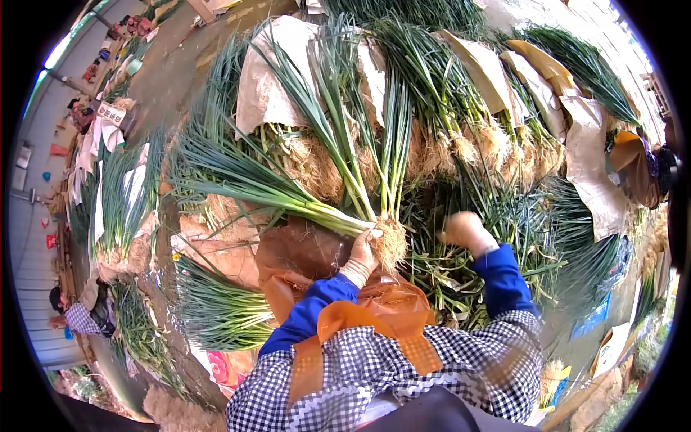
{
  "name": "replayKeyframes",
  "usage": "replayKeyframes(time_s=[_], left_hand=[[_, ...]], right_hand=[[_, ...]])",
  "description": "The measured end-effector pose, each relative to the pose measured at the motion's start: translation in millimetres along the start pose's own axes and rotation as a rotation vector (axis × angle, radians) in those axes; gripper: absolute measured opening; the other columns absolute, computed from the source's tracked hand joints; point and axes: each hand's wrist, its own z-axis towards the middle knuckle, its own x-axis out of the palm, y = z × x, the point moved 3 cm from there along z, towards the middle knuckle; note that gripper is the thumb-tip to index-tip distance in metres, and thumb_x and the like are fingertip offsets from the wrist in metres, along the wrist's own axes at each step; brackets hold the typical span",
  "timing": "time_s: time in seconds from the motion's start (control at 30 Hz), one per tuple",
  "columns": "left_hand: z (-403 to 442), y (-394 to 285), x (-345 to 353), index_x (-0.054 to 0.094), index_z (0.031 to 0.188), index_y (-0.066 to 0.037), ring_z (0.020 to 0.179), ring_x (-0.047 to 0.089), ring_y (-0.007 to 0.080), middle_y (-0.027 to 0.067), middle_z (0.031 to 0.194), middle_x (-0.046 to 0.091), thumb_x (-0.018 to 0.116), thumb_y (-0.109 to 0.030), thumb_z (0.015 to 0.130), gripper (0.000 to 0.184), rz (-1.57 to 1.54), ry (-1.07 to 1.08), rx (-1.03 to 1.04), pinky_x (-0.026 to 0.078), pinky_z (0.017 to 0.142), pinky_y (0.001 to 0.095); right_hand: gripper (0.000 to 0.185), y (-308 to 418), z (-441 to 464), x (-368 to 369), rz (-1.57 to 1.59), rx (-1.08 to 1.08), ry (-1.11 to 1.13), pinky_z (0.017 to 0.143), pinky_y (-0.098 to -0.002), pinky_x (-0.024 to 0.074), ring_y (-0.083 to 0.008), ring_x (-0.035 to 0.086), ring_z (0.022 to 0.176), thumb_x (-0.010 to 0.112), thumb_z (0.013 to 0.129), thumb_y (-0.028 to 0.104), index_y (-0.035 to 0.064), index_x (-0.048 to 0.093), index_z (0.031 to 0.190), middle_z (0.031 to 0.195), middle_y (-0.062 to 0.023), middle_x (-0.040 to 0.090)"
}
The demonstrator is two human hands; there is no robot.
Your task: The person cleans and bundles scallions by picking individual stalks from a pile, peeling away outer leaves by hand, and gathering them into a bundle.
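My left hand [360, 257] is closed around the root end of a bunch of green garlic [314, 207], its long flat leaves fanning up and to the left. A tuft of pale roots [389, 244] sticks out to the right of my thumb. My right hand [464, 232] hovers right of those roots, over a heap of loose leaves and stalks [439, 281]. Motion blurs its fingers, which look curled; whether anything is in them is hidden. More upright stalks [393, 144] stand behind the held bunch.
Rows of rooted green garlic [446, 93] lie ahead, partly under pale sacking [277, 79]. Another pile [216, 306] lies to my left, by a brown plastic apron [299, 259] over my lap. A sack sheet [590, 165] hangs at the right. A person [90, 313] sits at far left.
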Motion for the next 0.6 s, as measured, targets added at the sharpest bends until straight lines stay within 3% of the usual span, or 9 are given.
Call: replayKeyframes(time_s=[0.07, 0.1, 0.13, 0.17, 0.23, 0.33, 0.37, 0.5, 0.6], left_hand=[[23, 7, -40, 0.056, 0.109, 0.001, 0.091, 0.06, 0.0226, 0.0114, 0.099, 0.062, 0.05, -0.007, 0.079, 0.032, 0.023, 0.023, 0.015, 0.049, 0.085, 0.0352], [34, 6, -51, 0.056, 0.11, 0.0, 0.089, 0.061, 0.0215, 0.0107, 0.097, 0.062, 0.049, -0.006, 0.08, 0.032, 0.053, 0.053, 0.034, 0.051, 0.083, 0.0338], [22, 3, -30, 0.056, 0.109, -0.001, 0.085, 0.061, 0.0187, 0.0089, 0.093, 0.062, 0.049, -0.004, 0.08, 0.03, 0.102, 0.075, 0.046, 0.052, 0.079, 0.0314], [13, 2, -16, 0.06, 0.093, -0.002, 0.074, 0.059, 0.0137, 0.0032, 0.081, 0.061, 0.055, -0.002, 0.075, 0.018, 0.101, -0.086, 0.11, 0.05, 0.07, 0.0246], [43, 8, -61, 0.059, 0.094, -0.003, 0.075, 0.059, 0.0138, 0.0027, 0.079, 0.06, 0.058, -0.007, 0.079, 0.016, 0.143, -0.118, 0.163, 0.049, 0.072, 0.0248], [47, 7, -64, 0.058, 0.096, -0.004, 0.077, 0.059, 0.0148, 0.0037, 0.081, 0.06, 0.058, -0.009, 0.08, 0.017, 0.12, -0.134, 0.154, 0.048, 0.076, 0.0272], [47, 8, -63, 0.058, 0.096, -0.004, 0.078, 0.059, 0.0152, 0.0043, 0.082, 0.061, 0.058, -0.009, 0.08, 0.016, 0.088, -0.126, 0.126, 0.048, 0.077, 0.0281], [23, 3, -32, 0.054, 0.109, 0.001, 0.094, 0.058, 0.0277, 0.0129, 0.099, 0.061, 0.049, -0.005, 0.076, 0.034, -0.053, 0.034, 0.011, 0.047, 0.089, 0.0405], [14, -1, -15, 0.054, 0.108, 0.001, 0.099, 0.057, 0.0296, 0.0154, 0.103, 0.06, 0.05, -0.006, 0.073, 0.037, -0.023, 0.041, 0.007, 0.044, 0.093, 0.0439]], right_hand=[[0.038, 21, 20, -55, 0.497, -0.121, -0.887, 0.051, -0.0348, 0.0487, -0.0284, 0.061, 0.057, 0.055, 0.084, 0.043, 0.0058, 0.058, 0.078, 0.066, -0.0127, 0.061], [0.041, 35, 29, -80, 0.54, -0.077, -0.976, 0.053, -0.037, 0.049, -0.0288, 0.061, 0.058, 0.055, 0.083, 0.045, 0.005, 0.057, 0.078, 0.064, -0.014, 0.061], [0.045, 46, 46, -100, 0.47, 0.087, -0.783, 0.056, -0.0394, 0.0493, -0.0293, 0.062, 0.06, 0.057, 0.081, 0.049, 0.0045, 0.058, 0.08, 0.065, -0.0146, 0.061], [0.045, 56, 60, -110, 0.399, 0.129, -0.756, 0.059, -0.0413, 0.0495, -0.0313, 0.063, 0.063, 0.058, 0.079, 0.05, 0.0045, 0.058, 0.078, 0.065, -0.015, 0.061], [0.038, 64, 104, -102, 0.268, 0.068, -0.706, 0.051, -0.0389, 0.0479, -0.0289, 0.059, 0.054, 0.057, 0.081, 0.046, 0.0097, 0.057, 0.068, 0.058, -0.0111, 0.058], [0.037, 76, 93, -89, 0.357, 0.022, -0.994, 0.051, -0.0397, 0.0473, -0.0301, 0.059, 0.056, 0.056, 0.083, 0.041, 0.0099, 0.057, 0.064, 0.058, -0.0118, 0.058], [0.032, 78, 81, -89, 0.491, -0.001, -0.906, 0.058, -0.0402, 0.0489, -0.028, 0.062, 0.06, 0.057, 0.081, 0.036, 0.006, 0.063, 0.072, 0.062, -0.0124, 0.061], [0.033, 94, -7, -43, 1.585, -0.509, -0.262, 0.043, -0.0257, 0.0372, -0.0078, 0.047, 0.047, 0.057, 0.087, 0.033, 0.0072, 0.057, 0.068, 0.051, 0.0009, 0.051], [0.03, 54, -69, 3, 1.729, -0.428, 0.014, 0.044, -0.0216, 0.0329, -0.0058, 0.043, 0.047, 0.056, 0.088, 0.031, 0.0078, 0.061, 0.07, 0.056, 0.0018, 0.052]])
